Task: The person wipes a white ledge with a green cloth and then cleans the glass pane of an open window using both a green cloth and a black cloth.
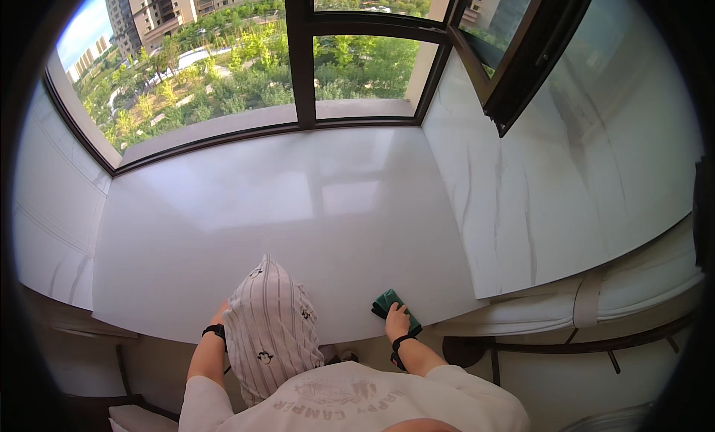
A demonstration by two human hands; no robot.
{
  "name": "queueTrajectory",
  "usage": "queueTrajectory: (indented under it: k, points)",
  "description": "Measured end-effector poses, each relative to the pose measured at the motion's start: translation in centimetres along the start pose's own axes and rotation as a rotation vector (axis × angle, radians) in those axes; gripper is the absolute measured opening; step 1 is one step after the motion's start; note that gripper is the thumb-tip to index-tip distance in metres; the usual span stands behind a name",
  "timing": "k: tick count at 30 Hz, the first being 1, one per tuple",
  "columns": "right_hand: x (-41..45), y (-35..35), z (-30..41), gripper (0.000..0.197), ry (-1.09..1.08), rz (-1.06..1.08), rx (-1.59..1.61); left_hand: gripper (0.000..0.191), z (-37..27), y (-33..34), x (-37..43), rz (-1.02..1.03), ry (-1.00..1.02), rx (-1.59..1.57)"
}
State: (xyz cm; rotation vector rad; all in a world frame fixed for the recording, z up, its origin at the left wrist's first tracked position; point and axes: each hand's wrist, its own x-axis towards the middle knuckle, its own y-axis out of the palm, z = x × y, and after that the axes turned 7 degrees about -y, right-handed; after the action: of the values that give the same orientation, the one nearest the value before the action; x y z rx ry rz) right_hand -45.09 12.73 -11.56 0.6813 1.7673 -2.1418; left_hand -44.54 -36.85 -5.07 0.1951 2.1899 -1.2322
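A striped pillow (pixel 273 320) with small penguin figures is held upright in front of my body, its top reaching over the white window sill (pixel 357 253). My left hand (pixel 223 307) grips it from the left side; most of the fingers are hidden behind the fabric. To the right, my right hand (pixel 397 320) holds a folded dark green cloth (pixel 391 299) down on the sill near its front edge. Black bands circle both wrists.
Dark window frames (pixel 304 69) border the sill at the back. An open window sash (pixel 530 69) juts inward at the upper right, beside the marble-patterned side wall (pixel 530 208). White tied-back curtains (pixel 530 312) hang at the right. A pale cushion (pixel 139 419) lies at the lower left.
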Motion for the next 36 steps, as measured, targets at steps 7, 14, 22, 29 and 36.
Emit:
queueTrajectory:
  k: [7,14,22,29,36]
  points:
    - [2.9,-4.7,0.8,0.032,0.34,0.196,0.175,0.04,-6.7,-2.1,12.2,-0.139,0.068,0.198]
    - [11.1,-10.1,5.5,0.05,0.387,0.211,0.478,0.056,-10.7,-3.7,19.7,-0.147,0.036,0.194]
    - [15.8,-8.8,9.8,0.063,0.275,0.362,0.456,0.048,-11.8,-2.9,22.0,0.015,-0.052,0.211]
    - [15.5,-10.2,11.6,0.056,0.428,0.324,0.626,0.056,-11.8,-3.1,22.6,0.071,-0.078,0.209]
    - [17.8,-19.9,7.8,0.04,0.155,0.093,1.158,0.058,-14.4,-4.7,22.9,0.066,-0.095,0.279]
